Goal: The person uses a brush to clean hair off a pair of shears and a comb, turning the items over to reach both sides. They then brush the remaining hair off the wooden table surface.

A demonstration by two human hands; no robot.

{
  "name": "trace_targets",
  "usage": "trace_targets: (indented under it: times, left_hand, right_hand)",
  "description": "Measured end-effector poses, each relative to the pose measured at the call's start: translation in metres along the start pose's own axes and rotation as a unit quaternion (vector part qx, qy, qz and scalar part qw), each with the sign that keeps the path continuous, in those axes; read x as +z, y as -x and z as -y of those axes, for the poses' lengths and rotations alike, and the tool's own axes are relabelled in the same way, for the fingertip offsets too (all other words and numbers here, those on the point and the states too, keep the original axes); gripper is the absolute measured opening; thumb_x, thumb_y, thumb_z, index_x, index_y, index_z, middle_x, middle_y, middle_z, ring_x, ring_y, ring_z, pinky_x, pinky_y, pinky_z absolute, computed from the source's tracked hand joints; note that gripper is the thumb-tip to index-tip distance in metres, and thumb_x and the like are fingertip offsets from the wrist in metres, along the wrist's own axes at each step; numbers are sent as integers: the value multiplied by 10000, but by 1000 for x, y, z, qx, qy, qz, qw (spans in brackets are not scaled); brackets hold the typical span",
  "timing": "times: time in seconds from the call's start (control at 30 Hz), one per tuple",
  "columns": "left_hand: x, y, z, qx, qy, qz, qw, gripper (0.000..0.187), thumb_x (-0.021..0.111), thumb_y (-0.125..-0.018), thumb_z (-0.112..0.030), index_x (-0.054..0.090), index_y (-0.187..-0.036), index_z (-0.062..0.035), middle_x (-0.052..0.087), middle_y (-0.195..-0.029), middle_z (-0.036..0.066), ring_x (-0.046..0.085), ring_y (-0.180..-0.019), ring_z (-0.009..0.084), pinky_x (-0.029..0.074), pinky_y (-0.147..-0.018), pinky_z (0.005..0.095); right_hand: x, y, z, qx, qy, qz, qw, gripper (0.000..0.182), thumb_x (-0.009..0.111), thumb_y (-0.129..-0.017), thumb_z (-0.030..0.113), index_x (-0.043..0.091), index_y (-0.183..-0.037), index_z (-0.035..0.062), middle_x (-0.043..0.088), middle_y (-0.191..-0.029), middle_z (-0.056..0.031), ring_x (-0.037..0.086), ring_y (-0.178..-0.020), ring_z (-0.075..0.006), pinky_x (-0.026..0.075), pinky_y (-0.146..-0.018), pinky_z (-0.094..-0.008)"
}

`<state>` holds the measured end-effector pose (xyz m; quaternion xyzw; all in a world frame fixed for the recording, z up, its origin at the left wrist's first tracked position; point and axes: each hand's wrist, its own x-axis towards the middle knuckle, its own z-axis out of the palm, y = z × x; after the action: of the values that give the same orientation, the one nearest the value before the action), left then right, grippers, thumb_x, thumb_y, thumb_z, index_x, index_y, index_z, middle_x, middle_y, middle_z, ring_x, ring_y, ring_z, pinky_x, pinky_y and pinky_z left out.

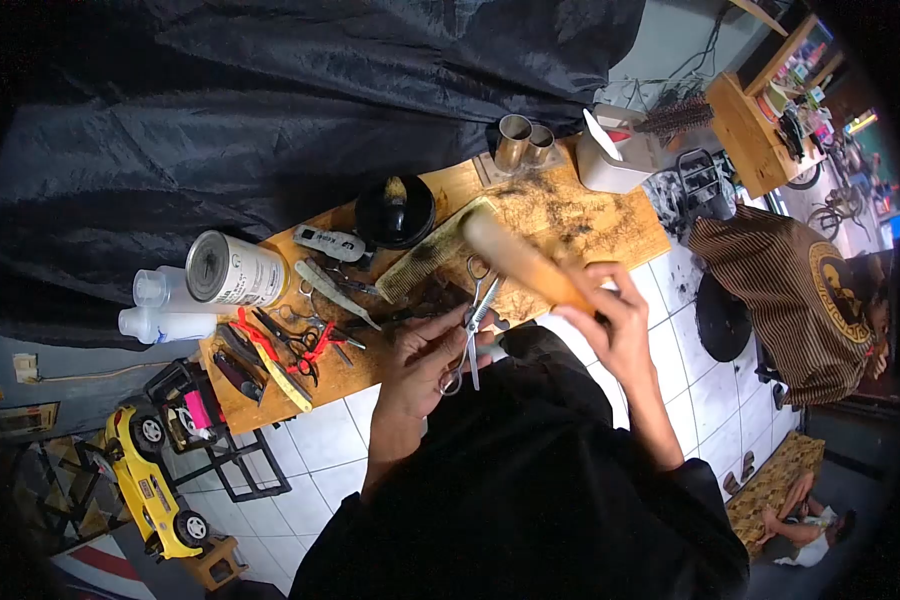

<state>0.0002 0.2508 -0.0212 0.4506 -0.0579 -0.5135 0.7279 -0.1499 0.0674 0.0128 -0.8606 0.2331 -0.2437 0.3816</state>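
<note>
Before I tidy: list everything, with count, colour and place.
Table: one, brown, centre
Held scissors: one, silver, centre
Brush, apparently: one, tan, blurred, centre
Comb: one, yellowish, mid-table
Bowl: one, black, back
Clipper: one, grey, beside bowl
Cups: two, metallic, back
Bin: one, grey, back right
Can: one, white, left
Bottles: two, whitish, beside can
Small tools: many, mixed, left
Toy car: one, yellow, lower left
Cloth: one, black, top
Cape: one, striped brown, right
Person: one, pale top, lower right
Clutter: uncountable, mixed, edges
Left hand: one, bare, holding scissors
Right hand: one, bare, holding brush
</note>
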Motion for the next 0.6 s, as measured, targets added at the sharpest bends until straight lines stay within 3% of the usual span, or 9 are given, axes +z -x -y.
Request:
trace_targets:
  times: [0.07, 0.17, 0.3, 0.37, 0.4, 0.43, 0.5, 0.57, 0.6]
  left_hand:
    - [1, 2, 1, 6, 6, 12, 1000, 347, 587, -899, -102, 547, -1237, -31, 642, -1080, 131, 656, -895, 159, 547, -607, 197]
    - [15, 2, -5, -12, 83, -30, 996, 340, 572, -913, -131, 546, -1235, -26, 630, -1105, 135, 649, -923, 175, 566, -655, 238]
    - [-6, -7, 6, -6, 110, 46, 993, 333, 554, -924, -141, 537, -1232, -18, 606, -1146, 141, 631, -973, 204, 575, -737, 297]
    - [7, -5, 1, 22, 85, 6, 996, 314, 564, -915, -120, 542, -1212, -21, 618, -1124, 132, 640, -932, 180, 568, -711, 256]
    - [-1, -9, 3, -53, 129, -12, 990, 328, 573, -908, -102, 529, -1221, -10, 641, -1070, 132, 654, -869, 161, 563, -695, 232]
    - [-31, -7, 16, -16, 112, 125, 986, 342, 573, -903, -74, 526, -1232, 7, 648, -1054, 143, 662, -871, 170, 566, -705, 239]
    - [-7, -2, -2, -6, 26, 51, 998, 331, 565, -899, -41, 537, -1224, 16, 637, -1078, 154, 658, -922, 194, 572, -732, 264]
    - [-10, 0, 3, -8, 32, 43, 999, 343, 546, -912, -51, 518, -1249, 4, 623, -1115, 157, 647, -952, 190, 565, -726, 267]
    - [-10, -1, 4, -13, 37, 38, 999, 356, 527, -924, -60, 499, -1275, -8, 609, -1153, 160, 636, -982, 185, 558, -721, 270]
  right_hand:
    - [-2, -7, 2, 9, 43, -82, 996, 442, 764, -733, 146, 645, -1143, 34, 560, -969, -104, 611, -793, -175, 506, -678, -287]
    - [-4, 0, 2, -15, -18, -44, 999, 446, 768, -728, 116, 639, -1142, 11, 567, -978, -109, 616, -802, -183, 503, -700, -277]
    - [-1, 10, 12, -126, -121, 178, 968, 433, 790, -706, 190, 671, -1101, 61, 580, -991, -73, 610, -869, -207, 498, -762, -317]
    - [0, 11, 15, -84, -116, 224, 964, 434, 797, -691, 230, 684, -1084, 84, 582, -987, -70, 607, -879, -206, 498, -757, -320]
    - [3, 10, 7, -96, -90, 171, 976, 432, 796, -689, 229, 686, -1080, 79, 582, -983, -71, 606, -871, -205, 499, -750, -318]
    - [3, 8, 2, -108, -63, 117, 985, 431, 795, -688, 229, 687, -1076, 74, 581, -979, -72, 606, -864, -204, 500, -743, -316]
    - [0, 2, -5, -64, -58, 29, 996, 435, 786, -696, 181, 672, -1096, 51, 580, -977, -90, 610, -822, -198, 504, -714, -310]
    - [-5, -5, 4, 6, 28, -60, 998, 409, 772, -719, 147, 667, -1096, 29, 582, -977, -97, 610, -829, -185, 502, -710, -303]
    - [-5, -7, 6, 21, -16, -101, 995, 397, 767, -729, 129, 664, -1096, 18, 585, -979, -99, 610, -836, -175, 501, -712, -286]
